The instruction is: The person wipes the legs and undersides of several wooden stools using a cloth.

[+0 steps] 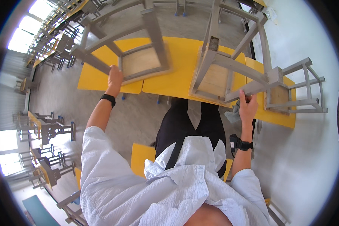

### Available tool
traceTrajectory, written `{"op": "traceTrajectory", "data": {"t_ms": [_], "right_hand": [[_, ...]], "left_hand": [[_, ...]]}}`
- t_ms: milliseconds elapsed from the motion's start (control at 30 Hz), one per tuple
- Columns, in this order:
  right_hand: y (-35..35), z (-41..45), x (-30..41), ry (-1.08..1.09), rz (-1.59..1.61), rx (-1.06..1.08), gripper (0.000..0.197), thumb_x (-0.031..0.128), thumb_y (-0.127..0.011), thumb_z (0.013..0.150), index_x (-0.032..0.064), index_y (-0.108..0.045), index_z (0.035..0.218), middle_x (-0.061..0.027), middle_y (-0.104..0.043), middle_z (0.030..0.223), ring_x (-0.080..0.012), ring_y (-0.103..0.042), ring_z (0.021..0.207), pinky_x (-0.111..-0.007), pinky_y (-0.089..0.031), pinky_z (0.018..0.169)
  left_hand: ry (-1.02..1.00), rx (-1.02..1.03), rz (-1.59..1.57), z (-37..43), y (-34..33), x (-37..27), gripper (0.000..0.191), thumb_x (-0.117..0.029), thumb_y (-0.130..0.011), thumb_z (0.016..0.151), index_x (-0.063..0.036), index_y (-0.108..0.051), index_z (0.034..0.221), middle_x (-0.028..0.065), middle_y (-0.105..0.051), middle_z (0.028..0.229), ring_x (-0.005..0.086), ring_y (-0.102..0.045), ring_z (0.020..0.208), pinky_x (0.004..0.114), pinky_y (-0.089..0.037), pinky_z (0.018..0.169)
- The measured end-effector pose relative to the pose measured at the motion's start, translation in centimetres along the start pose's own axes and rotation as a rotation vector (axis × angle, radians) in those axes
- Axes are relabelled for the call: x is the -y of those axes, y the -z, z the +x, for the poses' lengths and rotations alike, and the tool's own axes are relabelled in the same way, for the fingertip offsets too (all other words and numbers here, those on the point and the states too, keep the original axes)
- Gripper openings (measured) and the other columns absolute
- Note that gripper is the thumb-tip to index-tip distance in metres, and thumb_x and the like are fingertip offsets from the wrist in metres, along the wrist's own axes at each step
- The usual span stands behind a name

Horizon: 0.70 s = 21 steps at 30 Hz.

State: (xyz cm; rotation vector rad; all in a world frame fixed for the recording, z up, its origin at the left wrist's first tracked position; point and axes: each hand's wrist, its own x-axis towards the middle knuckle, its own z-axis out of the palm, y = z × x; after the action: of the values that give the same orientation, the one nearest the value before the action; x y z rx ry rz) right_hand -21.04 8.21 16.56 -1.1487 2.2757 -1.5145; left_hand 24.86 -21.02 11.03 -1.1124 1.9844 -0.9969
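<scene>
My left hand (115,80) grips one leg of an upturned wooden stool (141,60) on the left. That stool is blurred and tilted, with its seat over the yellow desk top (180,62); I cannot tell whether the seat touches it. A second upturned stool (213,80) rests seat-down on the desk to the right. My right hand (248,106) has its fingers on a leg of this stool near the desk's front edge. A grey cloth (233,113) is bunched in the same hand and hangs below the palm.
A third upturned stool (279,99) sits on the yellow desk at the right end, near a white wall (293,158). Behind me is another yellow desk (142,158). Rows of desks and stools (49,48) stand across the grey floor (127,121) to the left.
</scene>
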Motion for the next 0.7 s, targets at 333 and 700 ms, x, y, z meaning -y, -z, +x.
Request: {"op": "traceTrajectory", "data": {"t_ms": [333, 700], "right_hand": [[-0.5, 0.2, -0.8, 0.041, 0.009, -0.065, 0.031, 0.023, -0.065, 0.086, 0.0012, -0.056, 0.105, -0.0045, -0.054, 0.058, -0.0099, -0.046, 0.05, -0.026, -0.038, 0.05], [-0.6, -0.2, 0.2, 0.017, -0.048, -0.014, 0.033, 0.025, -0.064, 0.087, 0.0016, -0.055, 0.108, -0.0046, -0.056, 0.063, -0.0115, -0.048, 0.052, -0.027, -0.041, 0.053]], "left_hand": [[0.102, -0.456, -1.449, -2.3, 4.8, 0.6, 0.065, -0.029, -0.072, 0.077, -0.0034, -0.044, 0.13, 0.019, -0.046, 0.129, 0.0325, -0.04, 0.122, 0.044, -0.033, 0.102], [0.786, -1.061, -2.22, 1.1, 14.4, -2.7, 0.025, -0.005, -0.07, 0.076, -0.0012, -0.056, 0.096, 0.0031, -0.058, 0.078, 0.0085, -0.05, 0.068, 0.024, -0.041, 0.064]]}}
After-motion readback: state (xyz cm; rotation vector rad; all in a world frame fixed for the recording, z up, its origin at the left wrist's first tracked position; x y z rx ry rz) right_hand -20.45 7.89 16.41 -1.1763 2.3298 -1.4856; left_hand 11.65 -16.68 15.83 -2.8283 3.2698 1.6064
